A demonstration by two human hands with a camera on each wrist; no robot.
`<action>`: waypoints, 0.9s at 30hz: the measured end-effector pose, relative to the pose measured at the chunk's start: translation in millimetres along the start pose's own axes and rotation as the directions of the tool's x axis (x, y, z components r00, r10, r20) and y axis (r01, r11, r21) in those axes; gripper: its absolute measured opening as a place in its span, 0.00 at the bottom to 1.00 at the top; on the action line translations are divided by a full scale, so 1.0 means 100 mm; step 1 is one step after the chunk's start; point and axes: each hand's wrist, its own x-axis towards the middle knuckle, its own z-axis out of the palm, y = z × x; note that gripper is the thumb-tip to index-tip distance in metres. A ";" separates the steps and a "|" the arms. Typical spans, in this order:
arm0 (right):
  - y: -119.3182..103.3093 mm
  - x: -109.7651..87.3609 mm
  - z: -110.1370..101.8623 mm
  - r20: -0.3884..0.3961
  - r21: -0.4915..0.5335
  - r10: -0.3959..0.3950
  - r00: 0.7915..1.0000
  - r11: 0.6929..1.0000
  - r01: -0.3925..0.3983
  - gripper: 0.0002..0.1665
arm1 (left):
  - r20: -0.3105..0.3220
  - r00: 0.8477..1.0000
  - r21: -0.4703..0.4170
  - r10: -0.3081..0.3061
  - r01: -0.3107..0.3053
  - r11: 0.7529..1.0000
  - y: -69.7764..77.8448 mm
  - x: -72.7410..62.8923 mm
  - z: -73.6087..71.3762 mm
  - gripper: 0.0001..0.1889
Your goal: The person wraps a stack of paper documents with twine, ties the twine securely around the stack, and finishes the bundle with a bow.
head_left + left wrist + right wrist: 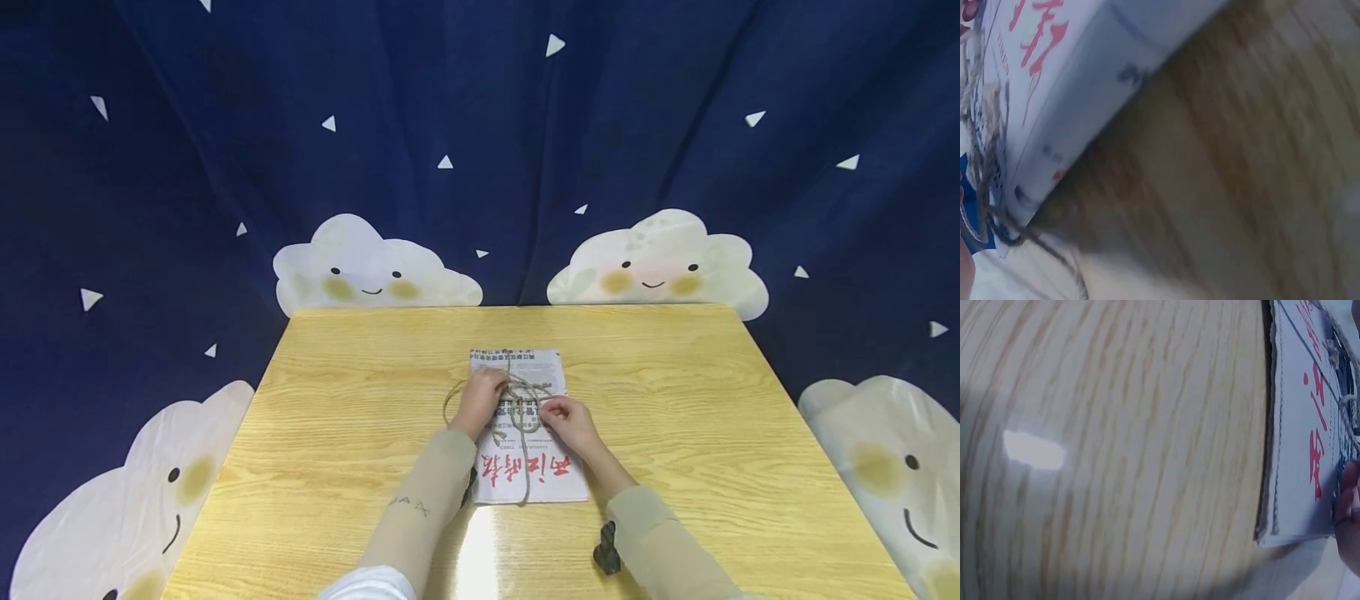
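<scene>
Newspaper stack (pixel 542 450) lies on table (pixel 360 400), cord (pixel 519 400) across its top, left hand (pixel 482 398) at ten o'clock, right hand (pixel 572 422) at three, curtain (pixel 480 92) beyond at twelve.

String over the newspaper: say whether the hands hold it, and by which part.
The left hand and right hand appear to pinch the string on opposite sides of its looped middle; exact spots are hidden.

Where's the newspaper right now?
In the head view, the newspaper lies on the wooden table, below and just right of picture centre. Cord crosses it, with the left hand over its left side and the right hand over its right.
</scene>
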 end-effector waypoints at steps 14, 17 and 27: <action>0.03 0.20 -0.12 0.042 -0.431 -0.325 0.945 0.847 0.311 0.14 | -0.098 0.963 0.045 -0.251 0.257 0.965 0.00 -0.29 -0.12 0.06; 0.03 0.26 -0.12 0.095 -0.511 -0.393 0.915 0.770 0.383 0.16 | -0.014 0.954 0.137 -0.301 0.300 0.944 0.01 -0.36 -0.14 0.17; 0.04 0.28 -0.10 0.042 -0.529 -0.280 0.959 0.808 0.259 0.05 | 0.044 0.919 0.179 -0.392 0.379 0.908 0.04 -0.44 -0.15 0.10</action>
